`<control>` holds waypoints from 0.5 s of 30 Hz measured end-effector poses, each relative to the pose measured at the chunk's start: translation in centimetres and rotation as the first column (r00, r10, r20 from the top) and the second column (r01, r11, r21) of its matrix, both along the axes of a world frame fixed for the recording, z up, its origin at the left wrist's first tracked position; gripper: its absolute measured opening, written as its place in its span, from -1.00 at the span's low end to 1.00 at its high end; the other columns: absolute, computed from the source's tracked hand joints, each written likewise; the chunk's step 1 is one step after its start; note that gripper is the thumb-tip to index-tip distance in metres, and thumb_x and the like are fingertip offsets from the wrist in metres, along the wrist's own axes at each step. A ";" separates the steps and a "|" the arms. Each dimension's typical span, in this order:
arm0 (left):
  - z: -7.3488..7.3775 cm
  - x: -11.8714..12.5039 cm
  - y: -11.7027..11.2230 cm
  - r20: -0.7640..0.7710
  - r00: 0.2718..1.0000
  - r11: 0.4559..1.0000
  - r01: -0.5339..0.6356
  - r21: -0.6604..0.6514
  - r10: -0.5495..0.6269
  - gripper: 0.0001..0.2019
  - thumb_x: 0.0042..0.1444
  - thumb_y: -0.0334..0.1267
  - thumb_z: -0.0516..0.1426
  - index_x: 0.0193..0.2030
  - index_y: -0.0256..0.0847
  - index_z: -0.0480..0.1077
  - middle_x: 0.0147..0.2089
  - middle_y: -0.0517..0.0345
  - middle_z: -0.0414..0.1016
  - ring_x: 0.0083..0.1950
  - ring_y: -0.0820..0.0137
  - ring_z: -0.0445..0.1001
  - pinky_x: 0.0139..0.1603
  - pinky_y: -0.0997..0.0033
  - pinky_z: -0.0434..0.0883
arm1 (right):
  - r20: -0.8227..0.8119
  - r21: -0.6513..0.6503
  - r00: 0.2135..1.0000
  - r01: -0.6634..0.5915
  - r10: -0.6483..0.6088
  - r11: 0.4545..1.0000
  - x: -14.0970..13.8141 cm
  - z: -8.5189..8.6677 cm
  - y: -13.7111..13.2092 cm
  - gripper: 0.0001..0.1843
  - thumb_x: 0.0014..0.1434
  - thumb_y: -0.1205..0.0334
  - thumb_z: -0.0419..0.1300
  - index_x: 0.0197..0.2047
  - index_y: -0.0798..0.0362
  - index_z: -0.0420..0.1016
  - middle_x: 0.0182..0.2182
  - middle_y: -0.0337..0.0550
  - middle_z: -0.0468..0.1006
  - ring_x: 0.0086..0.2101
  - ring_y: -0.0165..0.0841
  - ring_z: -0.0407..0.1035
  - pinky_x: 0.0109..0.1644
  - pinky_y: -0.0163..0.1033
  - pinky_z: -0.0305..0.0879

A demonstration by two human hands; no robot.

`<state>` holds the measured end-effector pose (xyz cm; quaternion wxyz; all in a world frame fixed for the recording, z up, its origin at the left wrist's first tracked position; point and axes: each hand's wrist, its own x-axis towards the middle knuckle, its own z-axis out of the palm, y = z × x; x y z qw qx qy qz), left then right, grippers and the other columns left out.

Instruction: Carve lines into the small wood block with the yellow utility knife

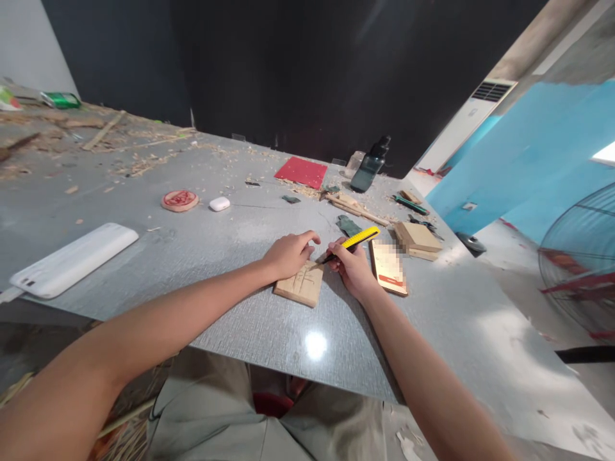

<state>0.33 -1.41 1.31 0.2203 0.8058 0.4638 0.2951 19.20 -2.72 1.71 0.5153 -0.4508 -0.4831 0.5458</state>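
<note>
A small pale wooden block [300, 286] with lines cut into its top lies on the grey table [202, 256]. My left hand [288, 253] rests on the block's far left corner with its fingers curled down, pressing it to the table. My right hand [353, 269] is closed round a yellow-and-black utility knife [353, 242], held like a pen. The knife's tip touches the block's upper right part.
A phone [388, 267] lies right of my right hand, with stacked wood blocks [418, 240] beyond. Further back are a red sheet [301, 172], a dark bottle [369, 165], a round carved disc [179, 200], a white earbud case [220, 203] and a white power bank [72, 259]. Wood shavings litter the far left.
</note>
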 end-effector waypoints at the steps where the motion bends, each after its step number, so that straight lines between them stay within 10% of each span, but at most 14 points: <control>1: 0.0 0.0 0.0 0.003 1.000 1.000 -0.001 0.001 0.001 -0.78 0.39 -0.25 0.05 0.08 -0.05 0.45 -0.29 0.17 0.60 -0.23 0.32 0.54 -0.22 0.38 0.35 | -0.001 0.000 1.000 0.006 -0.006 1.000 0.0 0.0 0.0 -0.66 -0.02 0.08 0.45 -0.44 0.00 0.37 -0.53 -0.28 0.39 -0.58 -0.46 0.19 -0.54 -0.29 0.07; 15: 1.3 -0.1 -1.0 0.059 0.978 0.964 0.186 0.189 -0.200 -0.62 0.47 -0.03 -0.05 -0.20 -0.17 0.49 -0.19 0.12 0.55 -0.08 0.32 0.46 0.02 0.33 0.33 | -0.014 0.005 0.999 0.045 -0.044 0.999 -0.2 0.1 -0.2 -0.67 0.02 0.03 0.46 -0.41 0.00 0.42 -0.57 -0.30 0.36 -0.59 -0.46 0.19 -0.55 -0.30 0.06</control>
